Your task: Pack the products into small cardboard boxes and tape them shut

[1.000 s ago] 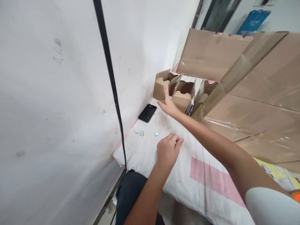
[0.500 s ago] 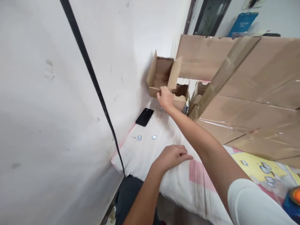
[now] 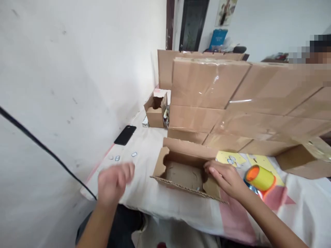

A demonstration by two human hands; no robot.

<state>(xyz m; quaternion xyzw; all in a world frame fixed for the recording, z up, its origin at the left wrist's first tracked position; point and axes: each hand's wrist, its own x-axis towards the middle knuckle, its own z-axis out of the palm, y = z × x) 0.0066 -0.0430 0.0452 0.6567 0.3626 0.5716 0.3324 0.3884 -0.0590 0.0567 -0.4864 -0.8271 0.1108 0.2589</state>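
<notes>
Box (image 3: 181, 172): sitting open-side up on or just above the cloth (image 3: 141, 189), being pinched at its right end by fingers of the right hand (image 3: 224, 176), probably for steadying, apart from the left hand (image 3: 113, 182), with fingers curled but too blurred for telling any hold.

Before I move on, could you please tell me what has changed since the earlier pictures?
The right hand, open at first, has taken hold of the cardboard box and brought it from beside the wall to the right and nearer the person. The left hand has shifted toward the wall. The black phone, the two blue-edged pieces and the smaller-looking box behind stayed put.
</notes>
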